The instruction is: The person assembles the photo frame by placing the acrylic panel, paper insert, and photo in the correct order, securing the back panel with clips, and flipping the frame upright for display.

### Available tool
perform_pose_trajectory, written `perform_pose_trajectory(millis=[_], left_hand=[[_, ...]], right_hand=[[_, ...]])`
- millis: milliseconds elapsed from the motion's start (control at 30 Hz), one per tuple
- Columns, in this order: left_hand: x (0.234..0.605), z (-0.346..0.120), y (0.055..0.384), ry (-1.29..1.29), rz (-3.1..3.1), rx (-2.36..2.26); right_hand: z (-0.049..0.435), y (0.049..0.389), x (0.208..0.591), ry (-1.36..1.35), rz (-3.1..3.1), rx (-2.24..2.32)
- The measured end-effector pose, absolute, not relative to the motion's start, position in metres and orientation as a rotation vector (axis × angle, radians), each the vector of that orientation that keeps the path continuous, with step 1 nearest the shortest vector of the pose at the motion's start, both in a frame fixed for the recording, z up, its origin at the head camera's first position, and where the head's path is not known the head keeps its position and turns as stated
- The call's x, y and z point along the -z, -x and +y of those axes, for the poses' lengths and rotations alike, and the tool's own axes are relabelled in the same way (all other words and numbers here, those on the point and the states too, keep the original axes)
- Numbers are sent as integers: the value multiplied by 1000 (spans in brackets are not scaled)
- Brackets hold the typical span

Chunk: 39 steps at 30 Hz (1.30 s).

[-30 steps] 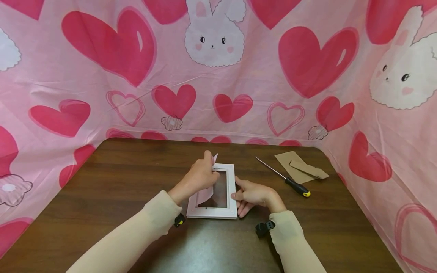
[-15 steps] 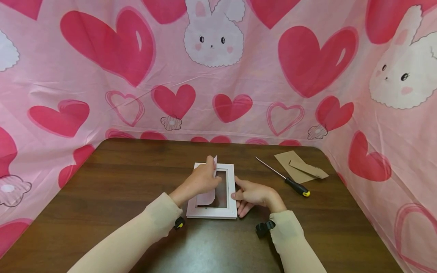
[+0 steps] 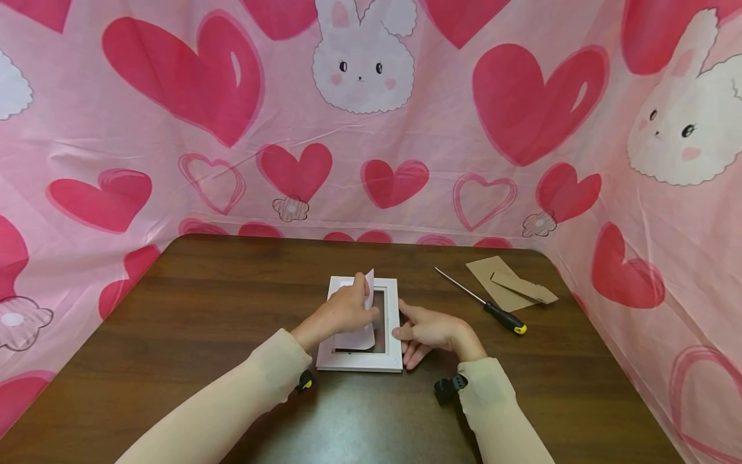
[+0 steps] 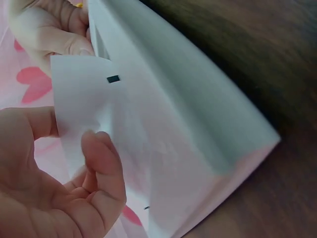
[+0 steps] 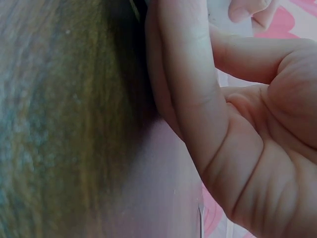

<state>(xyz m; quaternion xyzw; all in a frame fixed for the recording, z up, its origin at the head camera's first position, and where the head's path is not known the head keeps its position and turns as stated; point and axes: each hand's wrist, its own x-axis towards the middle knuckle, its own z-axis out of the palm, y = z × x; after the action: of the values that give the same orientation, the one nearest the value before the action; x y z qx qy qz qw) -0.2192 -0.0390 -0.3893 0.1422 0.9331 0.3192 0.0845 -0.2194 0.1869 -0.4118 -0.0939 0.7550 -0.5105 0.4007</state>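
Note:
A white picture frame (image 3: 359,362) lies on the table in the middle of the head view, its opening partly bare. Over the left of that opening rises a pale, curved sheet of paper (image 3: 355,339). My left hand (image 3: 346,308) pinches the sheet between thumb and fingers near its far right part. Seen from the left wrist, the sheet (image 4: 74,89) bends up from the frame (image 4: 198,104), and a small dark mark shows beside it. My right hand (image 3: 435,332) grips the frame's right edge, thumb on top; the right wrist view shows its fingers (image 5: 193,89) along the side.
To the right lies a screwdriver (image 3: 504,317) with a black and yellow handle. Behind it is a brown backing board (image 3: 493,277) with its stand flap (image 3: 524,288). A pink cloth (image 3: 440,129) with hearts and rabbits hangs around the brown table (image 3: 232,290).
My left hand has moved slightly right and toward me with the paper, which now covers more of the frame's opening. My right hand and the frame have stayed put.

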Motion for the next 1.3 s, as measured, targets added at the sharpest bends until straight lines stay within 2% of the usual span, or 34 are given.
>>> perform_pose_trajectory(millis=[500, 1300], left_hand=[[398, -40, 226, -447, 2708, -875], [400, -38, 214, -542, 2764, -793]], right_hand=[[187, 220, 413, 244, 1887, 1311], [187, 219, 414, 268, 1889, 1314]])
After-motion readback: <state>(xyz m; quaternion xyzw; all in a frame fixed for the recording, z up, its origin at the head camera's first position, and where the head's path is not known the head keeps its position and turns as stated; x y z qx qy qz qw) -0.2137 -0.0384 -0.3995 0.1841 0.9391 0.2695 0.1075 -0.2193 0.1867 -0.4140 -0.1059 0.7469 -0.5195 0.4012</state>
